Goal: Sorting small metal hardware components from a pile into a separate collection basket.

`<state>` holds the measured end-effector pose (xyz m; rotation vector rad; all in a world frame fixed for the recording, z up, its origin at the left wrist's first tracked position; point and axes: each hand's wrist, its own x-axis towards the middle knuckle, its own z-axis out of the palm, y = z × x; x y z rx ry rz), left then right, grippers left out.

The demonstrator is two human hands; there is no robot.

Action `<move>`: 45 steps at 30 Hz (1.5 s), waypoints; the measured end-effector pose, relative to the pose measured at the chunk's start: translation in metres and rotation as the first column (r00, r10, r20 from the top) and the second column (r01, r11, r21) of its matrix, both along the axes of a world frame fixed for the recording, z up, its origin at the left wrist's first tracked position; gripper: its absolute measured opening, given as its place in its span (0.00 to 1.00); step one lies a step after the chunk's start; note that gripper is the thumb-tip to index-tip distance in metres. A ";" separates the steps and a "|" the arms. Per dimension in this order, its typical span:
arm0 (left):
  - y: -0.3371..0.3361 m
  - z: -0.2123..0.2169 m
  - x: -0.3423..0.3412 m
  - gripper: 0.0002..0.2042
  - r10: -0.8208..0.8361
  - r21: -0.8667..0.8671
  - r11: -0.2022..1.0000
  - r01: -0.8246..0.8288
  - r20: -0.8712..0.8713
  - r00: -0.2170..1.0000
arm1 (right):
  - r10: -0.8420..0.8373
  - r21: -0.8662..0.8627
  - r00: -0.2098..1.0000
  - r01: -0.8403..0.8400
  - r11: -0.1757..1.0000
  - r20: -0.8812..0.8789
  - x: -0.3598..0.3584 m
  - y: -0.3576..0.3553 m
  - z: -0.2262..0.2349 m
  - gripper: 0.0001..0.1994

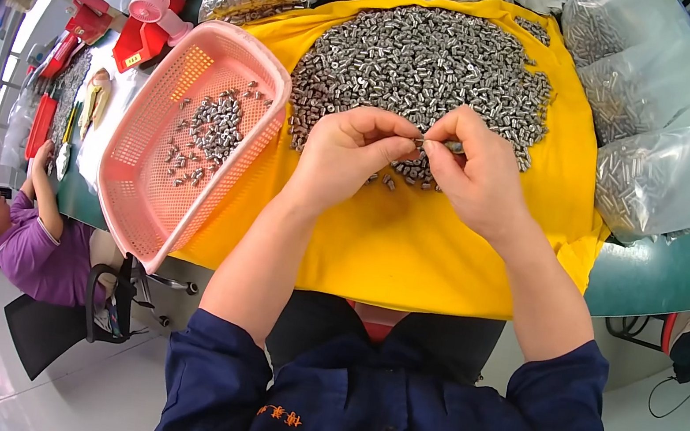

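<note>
Head view | left hand (353, 147) and right hand (470, 167) pinch one small metal part (432, 144) between fingertips above the heap (426, 63) on the yellow cloth (412, 243) | step, judged: inspecting or fitting; next likely needs a steady drop into the pink basket (134, 193)

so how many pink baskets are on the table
1. The pink basket sits tilted on the left edge of the yellow cloth, left of the left hand, with small metal parts inside. Others could be hidden among the clutter at the far left.
</note>
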<state>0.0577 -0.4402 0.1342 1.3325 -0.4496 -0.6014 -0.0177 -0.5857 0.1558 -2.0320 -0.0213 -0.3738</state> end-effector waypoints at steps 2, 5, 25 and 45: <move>0.000 -0.001 0.000 0.05 -0.003 0.006 1.000 0.003 0.010 1.000 | 0.019 0.021 0.999 -0.018 1.000 -0.044 -0.001 -0.001 0.001 0.03; 0.000 0.000 0.000 0.06 -0.017 0.036 0.999 0.016 0.040 0.999 | 0.020 -0.031 0.999 -0.021 0.999 -0.037 -0.002 0.001 0.003 0.03; 0.003 -0.002 0.007 0.05 0.070 0.162 0.973 -0.163 0.468 0.881 | -0.052 -0.017 0.997 0.051 0.999 -0.062 0.000 -0.002 0.001 0.03; 0.003 -0.004 0.000 0.05 -0.050 -0.130 0.991 0.036 -0.101 0.994 | -0.011 -0.117 0.987 0.030 0.993 0.163 -0.001 0.008 -0.005 0.01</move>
